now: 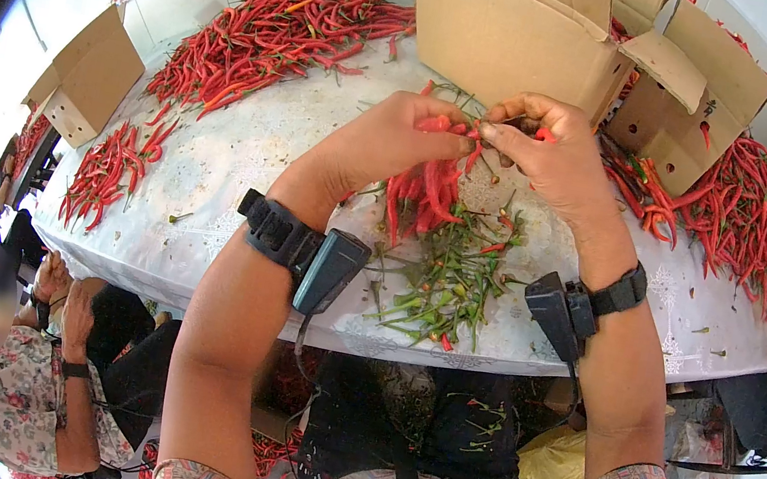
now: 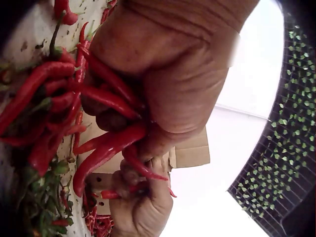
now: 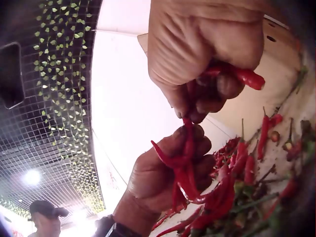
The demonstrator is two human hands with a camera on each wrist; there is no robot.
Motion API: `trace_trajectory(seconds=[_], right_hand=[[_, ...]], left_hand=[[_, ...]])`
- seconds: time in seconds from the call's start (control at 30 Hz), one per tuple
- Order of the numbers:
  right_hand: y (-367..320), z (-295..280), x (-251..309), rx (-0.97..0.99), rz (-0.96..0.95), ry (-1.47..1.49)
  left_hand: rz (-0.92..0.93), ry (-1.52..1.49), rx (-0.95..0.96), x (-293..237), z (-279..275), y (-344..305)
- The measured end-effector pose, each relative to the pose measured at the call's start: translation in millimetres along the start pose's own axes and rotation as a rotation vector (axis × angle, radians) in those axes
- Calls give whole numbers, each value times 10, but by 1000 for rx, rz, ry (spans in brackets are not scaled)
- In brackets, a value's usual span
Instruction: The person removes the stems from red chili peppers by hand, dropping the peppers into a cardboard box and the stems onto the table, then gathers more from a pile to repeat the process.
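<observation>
My left hand (image 1: pixel 401 136) grips several red chilies (image 2: pixel 111 143), their tips hanging out below the fingers. Close against it, my right hand (image 1: pixel 550 151) pinches the end of one chili at the left fingertips, and another red chili (image 3: pixel 249 78) sticks out of its curled fingers. Beneath both hands lie loose red chilies (image 1: pixel 426 196) and a heap of green stems (image 1: pixel 452 282) near the table's front edge.
A large pile of red chilies (image 1: pixel 264 42) lies back left, a smaller one (image 1: pixel 111 169) at left, another (image 1: pixel 737 218) at right. Cardboard boxes (image 1: pixel 509 37) stand behind the hands. A person in a floral shirt (image 1: pixel 44 386) sits at lower left.
</observation>
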State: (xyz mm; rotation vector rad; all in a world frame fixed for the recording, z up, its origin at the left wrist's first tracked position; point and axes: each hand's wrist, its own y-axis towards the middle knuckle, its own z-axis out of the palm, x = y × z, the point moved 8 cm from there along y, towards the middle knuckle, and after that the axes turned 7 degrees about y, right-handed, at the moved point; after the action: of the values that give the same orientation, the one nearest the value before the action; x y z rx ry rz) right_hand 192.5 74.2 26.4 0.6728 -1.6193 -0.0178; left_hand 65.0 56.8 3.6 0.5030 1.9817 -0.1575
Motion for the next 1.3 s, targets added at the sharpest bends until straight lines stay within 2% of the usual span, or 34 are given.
trace_trajectory(seconds=[0.07,0.2,0.3,0.5,0.57,0.6,0.67,0.7,0.77,0.8,0.87,1.3], right_hand=[[4,14,36,10,-15,-210],[-4,27,4,27,23,-174],[28,-45,-46,-29,-28,-115],[-13,-1,-31,50,67,-26],[-58,7,-96,55,269,-14],[-61,18,-98,55,269,-14],[-32,40,42,47,69,-4],[-27,39,23,49,69,-4],[-16,68,72,104,-55,-240],[-16,67,69,104,-54,-240],[-29,79,164,89,-190,-403],[-70,132,210,132,-259,-572]], left_hand=[[10,46,-13,-26,-13,-4],[6,67,-29,-54,-13,-11],[25,93,-52,-75,-2,-4],[80,158,-80,-89,-14,11],[94,139,-89,-66,-27,24],[99,158,-104,-60,-49,28],[104,178,-120,-55,-75,23],[88,177,-109,-60,-75,15],[72,176,-98,-81,-78,0],[70,195,-99,-97,-76,-9],[69,213,-101,-97,-72,-10],[95,436,-128,-112,-87,-7]])
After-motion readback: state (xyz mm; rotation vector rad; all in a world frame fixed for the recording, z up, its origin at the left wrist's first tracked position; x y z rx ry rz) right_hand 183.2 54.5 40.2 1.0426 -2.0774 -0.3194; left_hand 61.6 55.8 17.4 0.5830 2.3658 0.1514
